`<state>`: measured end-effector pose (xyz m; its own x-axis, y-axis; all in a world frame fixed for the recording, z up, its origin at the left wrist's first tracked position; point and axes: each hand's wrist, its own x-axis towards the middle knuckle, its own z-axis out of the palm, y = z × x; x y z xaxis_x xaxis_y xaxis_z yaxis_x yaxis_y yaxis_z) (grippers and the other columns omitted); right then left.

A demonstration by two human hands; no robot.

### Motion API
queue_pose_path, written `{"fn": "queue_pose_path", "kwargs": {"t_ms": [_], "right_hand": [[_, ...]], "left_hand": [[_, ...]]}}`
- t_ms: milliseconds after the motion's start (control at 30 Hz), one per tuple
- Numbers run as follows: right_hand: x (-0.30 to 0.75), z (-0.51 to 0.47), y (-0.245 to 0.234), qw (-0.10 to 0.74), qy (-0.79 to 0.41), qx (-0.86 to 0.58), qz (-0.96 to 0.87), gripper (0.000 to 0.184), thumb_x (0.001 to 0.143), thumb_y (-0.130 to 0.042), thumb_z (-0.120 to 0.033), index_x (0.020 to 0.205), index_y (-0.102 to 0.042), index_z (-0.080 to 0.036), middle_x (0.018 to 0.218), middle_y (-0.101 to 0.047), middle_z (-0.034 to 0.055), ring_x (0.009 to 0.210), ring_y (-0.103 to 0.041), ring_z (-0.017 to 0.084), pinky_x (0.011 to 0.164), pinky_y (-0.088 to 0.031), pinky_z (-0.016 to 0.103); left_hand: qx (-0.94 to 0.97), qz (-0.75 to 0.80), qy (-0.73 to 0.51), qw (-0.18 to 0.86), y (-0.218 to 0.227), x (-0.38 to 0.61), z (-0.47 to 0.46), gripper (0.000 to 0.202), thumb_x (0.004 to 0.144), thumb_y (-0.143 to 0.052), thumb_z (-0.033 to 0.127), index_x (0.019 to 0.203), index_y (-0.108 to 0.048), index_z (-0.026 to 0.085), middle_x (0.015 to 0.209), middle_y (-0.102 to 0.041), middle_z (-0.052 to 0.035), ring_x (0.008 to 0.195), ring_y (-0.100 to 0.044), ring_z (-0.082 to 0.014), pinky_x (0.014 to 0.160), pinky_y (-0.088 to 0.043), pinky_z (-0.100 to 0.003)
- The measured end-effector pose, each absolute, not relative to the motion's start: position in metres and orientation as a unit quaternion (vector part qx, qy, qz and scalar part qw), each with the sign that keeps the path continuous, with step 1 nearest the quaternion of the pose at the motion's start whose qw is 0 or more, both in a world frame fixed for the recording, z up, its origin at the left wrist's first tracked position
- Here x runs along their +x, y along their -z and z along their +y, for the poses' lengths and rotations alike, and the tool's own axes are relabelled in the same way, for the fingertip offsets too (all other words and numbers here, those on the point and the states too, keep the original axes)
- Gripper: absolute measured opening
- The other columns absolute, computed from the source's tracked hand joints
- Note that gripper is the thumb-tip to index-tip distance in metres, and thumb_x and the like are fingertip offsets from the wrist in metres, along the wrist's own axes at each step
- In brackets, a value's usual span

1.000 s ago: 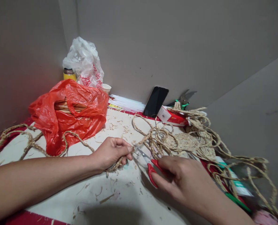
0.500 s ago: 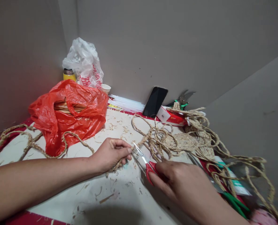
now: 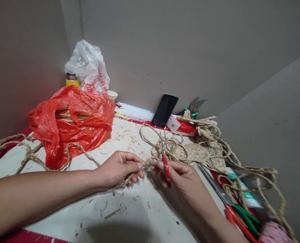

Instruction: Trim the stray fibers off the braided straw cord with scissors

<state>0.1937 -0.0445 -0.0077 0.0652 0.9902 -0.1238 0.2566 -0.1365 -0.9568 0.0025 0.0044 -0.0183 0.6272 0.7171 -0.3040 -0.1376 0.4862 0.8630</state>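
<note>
My left hand [image 3: 123, 167] pinches a braided straw cord [image 3: 148, 163] between thumb and fingers, above the middle of the white work surface [image 3: 129, 209]. A short end of the cord hangs below the palm. My right hand [image 3: 176, 172] holds small red-handled scissors [image 3: 165, 166] by the handle, with the blades pointing up and away from the cord. The right thumb and fingertips are close to the cord, near the left fingertips; whether they touch it I cannot tell. Behind the hands, the cord runs towards a loose tangle of braid [image 3: 171, 148].
A red plastic bag [image 3: 89, 143] with flat straw strips stands at the left, beside more braid. At the back are a white bag [image 3: 86, 64], a paper cup [image 3: 112, 95] and a phone [image 3: 165, 110]. Coiled braid [image 3: 193, 152] and large shears [image 3: 217, 189] lie at the right.
The scissors have swung upright, their blades leaving the cord, and my right hand has turned with its fingertips moving towards the cord. My left hand keeps its pinch.
</note>
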Motion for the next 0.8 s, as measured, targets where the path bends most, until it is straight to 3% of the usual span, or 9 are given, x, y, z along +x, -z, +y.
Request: {"fn": "queue_pose_path", "kwargs": {"t_ms": [233,400,633,800], "right_hand": [[0.179,-0.043,0.009,0.493,-0.545,-0.55,-0.397,0.036,0.066,-0.076,-0.049,0.062,-0.067,-0.014,0.044,-0.046,-0.0026,0.043,-0.034,0.008,0.044,-0.026,0.023],[0.18,-0.043,0.011,0.536,-0.527,-0.54,-0.379,0.033,0.064,-0.079,-0.042,0.057,-0.062,-0.015,0.047,-0.048,-0.0027,0.044,-0.035,0.007,0.044,-0.027,0.022],[0.186,-0.041,0.007,0.624,-0.44,-0.537,-0.359,0.035,0.065,-0.08,-0.039,0.052,-0.056,-0.017,0.047,-0.042,-0.0051,0.046,-0.034,0.007,0.044,-0.027,0.021],[0.185,-0.041,0.006,0.661,-0.415,-0.529,-0.333,0.034,0.065,-0.08,-0.037,0.054,-0.056,-0.017,0.047,-0.039,-0.0065,0.046,-0.033,0.007,0.045,-0.027,0.021]], "left_hand": [[0.457,0.319,-0.202,0.805,0.016,0.003,-0.001,0.033,0.065,-0.076,0.036,0.085,-0.066,0.011,0.067,-0.066,-0.0021,0.05,-0.053,-0.0065,0.053,-0.041,-0.021],[0.48,0.323,-0.185,0.795,0.018,0.003,-0.003,0.039,0.067,-0.073,0.034,0.097,-0.065,0.013,0.07,-0.063,-0.0014,0.051,-0.052,-0.0073,0.052,-0.04,-0.022],[0.61,0.352,-0.26,0.66,0.017,0.001,-0.009,0.041,0.071,-0.066,0.019,0.111,-0.058,0.017,0.078,-0.055,0.0021,0.064,-0.047,-0.0079,0.061,-0.038,-0.021],[0.732,0.362,-0.273,0.508,0.008,-0.003,-0.012,0.022,0.073,-0.061,0.017,0.094,-0.064,0.016,0.079,-0.062,-0.0003,0.073,-0.052,-0.0123,0.07,-0.04,-0.024]]}}
